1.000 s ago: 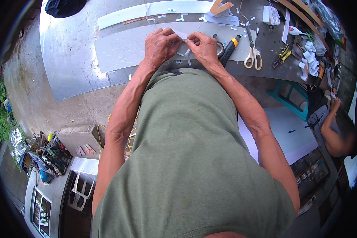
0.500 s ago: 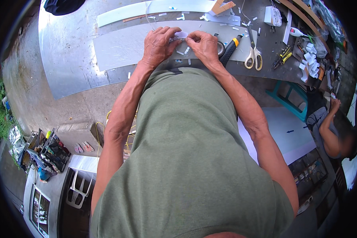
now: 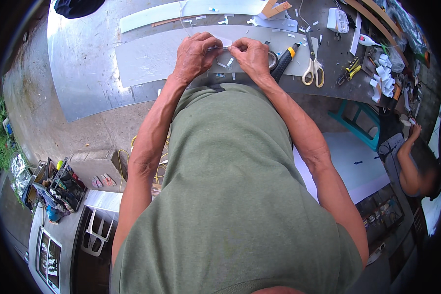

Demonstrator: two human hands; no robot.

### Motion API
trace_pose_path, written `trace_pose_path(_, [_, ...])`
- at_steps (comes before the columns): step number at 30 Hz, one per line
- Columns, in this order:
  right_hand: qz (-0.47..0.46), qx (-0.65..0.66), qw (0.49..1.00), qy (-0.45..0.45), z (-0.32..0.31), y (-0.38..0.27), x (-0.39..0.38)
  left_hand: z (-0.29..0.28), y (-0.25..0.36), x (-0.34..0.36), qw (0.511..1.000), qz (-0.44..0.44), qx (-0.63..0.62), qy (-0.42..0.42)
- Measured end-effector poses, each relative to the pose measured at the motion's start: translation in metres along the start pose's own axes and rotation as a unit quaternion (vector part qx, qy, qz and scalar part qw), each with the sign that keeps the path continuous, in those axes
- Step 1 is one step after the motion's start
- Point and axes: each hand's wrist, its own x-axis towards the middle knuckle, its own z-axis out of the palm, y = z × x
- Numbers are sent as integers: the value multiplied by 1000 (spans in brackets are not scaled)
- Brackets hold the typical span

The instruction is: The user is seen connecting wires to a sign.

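A small, pale, curved strip [image 3: 226, 43] is pinched between both my hands above a long grey sheet [image 3: 152, 56]. My left hand [image 3: 197, 55] has its fingers bent and closed on the strip's left end. Thumb and forefinger of my right hand [image 3: 251, 55] grip the other end. White scraps [image 3: 230, 62] lie just below the strip. Beside my right hand are a roll of tape [image 3: 273, 59], partly hidden, and a black and yellow utility knife [image 3: 286, 61]. Farther right lie scissors [image 3: 313, 71] with cream handles.
Pliers [image 3: 349, 71] and several white bent pieces [image 3: 384, 81] occupy the table's right side. A long white curved strip [image 3: 157, 19] lies at the back. Below the table stands a teal stool [image 3: 356, 122]. Another person [image 3: 407, 164] is at the far right.
My left hand has shifted slightly left, its fingers curling farther over the strip, which has tilted a little. My right hand stays nearly still.
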Motion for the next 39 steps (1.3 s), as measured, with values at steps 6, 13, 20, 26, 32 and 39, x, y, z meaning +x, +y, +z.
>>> trace_pose_path(6, [5, -14, 1000, 0, -1, -3, 2, 7, 2, 1, 999, -30, -10, 24])
trace_pose_path(13, [18, 18, 999, -25, -3, 2, 5, 10, 6, 0, 998, -26, 13, 48])
trace_pose_path(20, [72, 46, 996, -33, -6, -3, 5, 12, 5, -1, 997, -63, -15, 41])
trace_pose_path(26, [30, -19, 999, -26, 0, 3, 11, 10, 9, 2, 998, -43, 12, 48])
trace_pose_path(32, [105, -3, 990, -89, -8, -10, 20, -6, 12, -3, 995, -82, -58, 11])
trace_pose_path(39, [98, -13, 984, -149, -21, -21, 25, -14, 4, -31, 992, -66, 63, 82])
